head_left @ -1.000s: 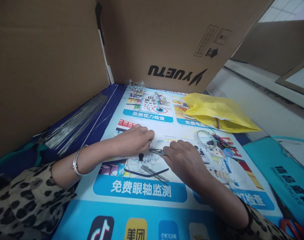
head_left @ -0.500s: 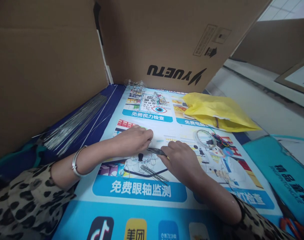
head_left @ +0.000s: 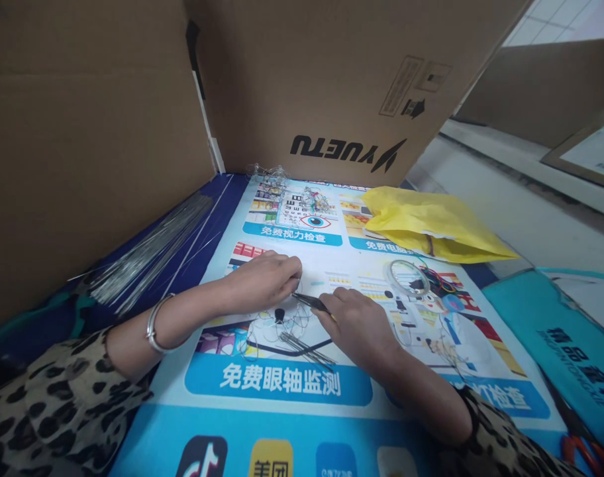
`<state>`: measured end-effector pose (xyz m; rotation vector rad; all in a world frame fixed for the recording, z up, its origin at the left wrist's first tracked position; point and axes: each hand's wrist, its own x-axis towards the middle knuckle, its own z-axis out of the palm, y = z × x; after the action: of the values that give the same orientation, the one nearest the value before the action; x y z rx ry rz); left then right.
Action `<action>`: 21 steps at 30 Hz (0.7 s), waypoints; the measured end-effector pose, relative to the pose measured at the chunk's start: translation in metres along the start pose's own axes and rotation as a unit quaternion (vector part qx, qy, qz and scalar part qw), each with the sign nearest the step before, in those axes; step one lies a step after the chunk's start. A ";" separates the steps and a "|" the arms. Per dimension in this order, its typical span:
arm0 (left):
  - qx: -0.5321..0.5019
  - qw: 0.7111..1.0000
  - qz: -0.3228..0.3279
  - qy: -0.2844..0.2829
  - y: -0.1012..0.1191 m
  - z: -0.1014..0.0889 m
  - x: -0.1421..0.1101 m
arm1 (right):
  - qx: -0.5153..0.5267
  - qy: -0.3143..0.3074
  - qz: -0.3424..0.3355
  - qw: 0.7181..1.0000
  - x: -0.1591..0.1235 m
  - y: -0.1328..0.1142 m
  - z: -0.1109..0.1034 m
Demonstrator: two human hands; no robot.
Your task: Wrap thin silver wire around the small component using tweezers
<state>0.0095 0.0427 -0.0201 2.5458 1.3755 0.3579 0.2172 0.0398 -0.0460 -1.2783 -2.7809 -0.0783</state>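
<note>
Right hand (head_left: pixel 357 323) gripping pliers (head_left: pixel 312 303), pointing them at left hand (head_left: pixel 268 279), which is hiding its hold, cannot tell; straight wires (head_left: pixel 306 350) lying nearby

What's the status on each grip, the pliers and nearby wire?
Right grip: closed around pliers. Left grip: closed by the pliers' tip, contents unclear. Wire loops just below in view, could snag; short straight wires beside them.

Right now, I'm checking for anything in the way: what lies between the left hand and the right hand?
In the head view, the pliers' nose points from the right hand towards the left hand, above the printed poster.
</note>
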 end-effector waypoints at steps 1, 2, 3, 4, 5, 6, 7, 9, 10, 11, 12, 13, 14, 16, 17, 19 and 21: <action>-0.003 1.000 -0.001 0.004 0.000 0.000 0.000 | 0.004 0.004 0.001 1.000 0.000 0.000 0.001; -0.005 1.000 -0.002 0.007 -0.001 0.000 0.000 | 0.009 0.009 0.001 1.000 -0.001 0.000 0.003; -0.006 1.000 -0.004 0.012 -0.001 0.000 0.000 | 0.012 0.014 0.002 1.000 -0.001 0.000 0.004; -0.007 1.000 -0.007 0.016 -0.001 0.000 0.000 | 0.014 0.018 0.004 1.000 -0.001 0.001 0.005; -0.008 1.000 -0.008 0.018 -0.001 0.000 0.000 | 0.015 0.021 0.004 1.000 -0.001 0.001 0.007; -0.009 1.000 -0.008 0.020 -0.001 0.001 0.000 | 0.016 0.024 0.003 1.000 -0.001 0.001 0.008; -0.010 1.000 -0.008 0.022 -0.001 0.001 0.000 | 0.015 0.026 0.002 1.000 -0.001 0.002 0.008; -0.016 1.000 -0.005 0.026 -0.001 0.001 -0.001 | 0.012 0.032 -0.001 0.999 -0.001 0.002 0.009; -0.020 0.999 -0.003 0.028 -0.001 0.001 -0.001 | 0.010 0.035 -0.002 0.999 -0.001 0.002 0.009; -0.024 0.999 -0.002 0.029 -0.001 0.001 -0.001 | 0.008 0.037 -0.002 0.999 -0.001 0.002 0.010; -0.027 0.999 0.000 0.030 -0.001 0.001 -0.001 | 0.007 0.038 -0.002 0.999 0.000 0.002 0.010; -0.028 0.999 0.001 0.029 -0.001 0.000 -0.001 | 0.007 0.037 -0.002 0.999 0.000 0.002 0.010; -0.029 0.999 0.003 0.027 -0.001 0.000 -0.002 | 0.008 0.035 -0.002 0.999 0.000 0.002 0.010; -0.028 0.999 0.006 0.025 -0.002 0.000 -0.002 | 0.010 0.031 -0.005 0.999 0.000 0.002 0.011; -0.028 0.999 0.008 0.025 -0.002 0.001 -0.002 | 0.011 0.030 -0.007 0.999 0.000 0.003 0.012; -0.030 0.999 0.007 0.024 -0.004 0.003 -0.002 | 0.013 0.031 -0.008 0.999 0.000 0.003 0.012; -0.036 0.999 0.005 0.025 -0.005 0.005 -0.001 | 0.011 0.039 -0.008 0.999 0.001 0.003 0.013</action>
<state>0.0063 0.0439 -0.0265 2.5022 1.3426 0.4682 0.2180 0.0431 -0.0592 -1.2211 -2.7195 -0.0954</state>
